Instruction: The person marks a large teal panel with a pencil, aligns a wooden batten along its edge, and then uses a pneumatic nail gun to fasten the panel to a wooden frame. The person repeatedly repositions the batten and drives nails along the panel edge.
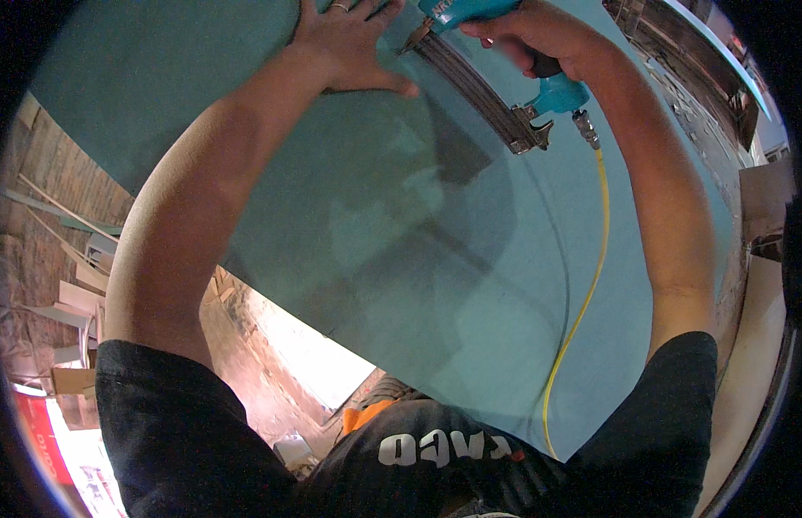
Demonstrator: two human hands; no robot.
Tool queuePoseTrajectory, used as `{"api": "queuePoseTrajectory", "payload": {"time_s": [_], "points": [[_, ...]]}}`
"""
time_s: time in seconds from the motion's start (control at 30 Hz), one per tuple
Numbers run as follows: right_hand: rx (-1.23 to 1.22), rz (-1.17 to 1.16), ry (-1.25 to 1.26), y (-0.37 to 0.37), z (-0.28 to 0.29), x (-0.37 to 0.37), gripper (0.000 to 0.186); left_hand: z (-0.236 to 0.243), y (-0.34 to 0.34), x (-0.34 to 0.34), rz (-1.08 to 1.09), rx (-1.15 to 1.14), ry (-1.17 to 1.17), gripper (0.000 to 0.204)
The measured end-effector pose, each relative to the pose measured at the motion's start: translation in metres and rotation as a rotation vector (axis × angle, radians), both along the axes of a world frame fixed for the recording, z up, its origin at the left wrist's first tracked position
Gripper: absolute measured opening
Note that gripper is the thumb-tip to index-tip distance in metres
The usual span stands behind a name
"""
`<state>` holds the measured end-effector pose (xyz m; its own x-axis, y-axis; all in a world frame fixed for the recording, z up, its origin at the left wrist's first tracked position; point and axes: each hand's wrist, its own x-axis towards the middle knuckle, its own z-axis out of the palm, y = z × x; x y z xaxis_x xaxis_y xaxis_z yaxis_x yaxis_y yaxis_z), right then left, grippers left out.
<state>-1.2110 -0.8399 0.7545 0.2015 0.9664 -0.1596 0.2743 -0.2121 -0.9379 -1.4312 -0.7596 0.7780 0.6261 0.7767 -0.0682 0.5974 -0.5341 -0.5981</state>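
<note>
A large flat teal-green sheet [375, 285] stretches out under both arms. My left hand [345, 39] lies flat on its far part, fingers spread, a ring on one finger; the fingertips run past the top edge of the view. In my right hand [539, 39] is a teal pneumatic stapler [560, 93], gripped by its handle. The stapler's long dark magazine [474, 86] slants across the sheet, its nose close to my left hand. From the metal fitting on its handle, a yellow air hose [603, 216] curves back toward my body.
Wood offcuts and cardboard pieces [77, 302] lie on the floor at the left. A red thing [43, 432] shows at the lower left. Brown boards [767, 198] stand along the right side. A dark wooden structure [703, 60] is at the far right.
</note>
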Motion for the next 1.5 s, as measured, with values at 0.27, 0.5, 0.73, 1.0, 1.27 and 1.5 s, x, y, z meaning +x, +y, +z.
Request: {"api": "queuePoseTrajectory", "payload": {"time_s": [0.27,0.5,0.73,1.0,1.27,1.5], "points": [[-0.036,0.034,0.003,-0.003,-0.004,0.006,0.021,0.001,0.012,-0.011,-0.129,0.027,-0.102,0.132],[-0.032,0.059,0.011,-0.005,-0.014,0.015,0.022,-0.002,0.002,-0.01,-0.153,0.079,-0.102,0.134],[0.113,0.082,-0.113,-0.012,-0.048,0.021,0.046,0.005,0.064,-0.029,-0.275,-0.059,-0.073,0.107],[0.119,0.181,0.011,-0.026,-0.04,-0.027,0.042,0.028,0.065,-0.034,-0.338,-0.099,-0.076,0.075],[0.123,0.166,-0.109,-0.032,-0.037,-0.068,0.04,0.021,0.067,-0.036,-0.329,-0.066,-0.09,0.073],[0.096,0.182,-0.171,-0.027,-0.045,-0.058,0.04,0.023,0.067,-0.033,-0.313,-0.066,-0.05,0.075]]}}
